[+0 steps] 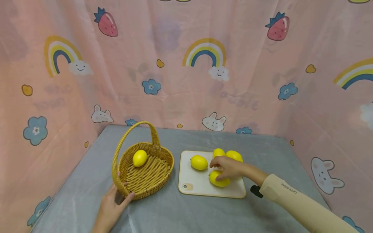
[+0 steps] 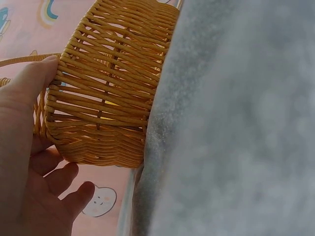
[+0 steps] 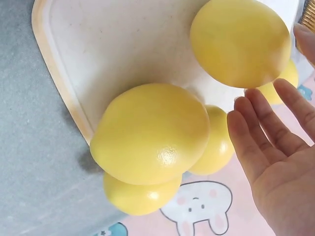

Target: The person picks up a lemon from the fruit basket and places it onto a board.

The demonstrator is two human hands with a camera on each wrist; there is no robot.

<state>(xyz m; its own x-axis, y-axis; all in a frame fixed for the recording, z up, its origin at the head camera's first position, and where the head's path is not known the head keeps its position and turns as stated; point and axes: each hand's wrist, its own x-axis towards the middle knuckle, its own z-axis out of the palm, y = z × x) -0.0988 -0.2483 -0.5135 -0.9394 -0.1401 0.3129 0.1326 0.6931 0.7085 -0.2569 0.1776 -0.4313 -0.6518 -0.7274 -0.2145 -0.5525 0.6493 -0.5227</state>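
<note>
My left hand (image 1: 112, 202) holds the near-left rim of a heart-shaped wicker basket (image 1: 158, 185), thumb on the outside and fingertips showing just inside beside the handle. One yellow lemon (image 1: 140, 158) lies in the basket. To the right, my right hand (image 1: 228, 167) is over a white cutting board (image 1: 201, 187), fingers spread and relaxed. Its thumb overlaps the front lemon (image 1: 219, 182) in the head view. In the right wrist view, the fingertips come right up to a lemon (image 3: 241, 44), and the palm shows bare.
Other lemons lie on the board: one at its left (image 1: 199, 162) and others at the back, including a back-right lemon (image 1: 234, 155). A tall arched handle (image 1: 119, 145) rises over the basket. A grey cloth (image 1: 163, 213) covers the table, with a pink patterned curtain (image 1: 175, 106) behind.
</note>
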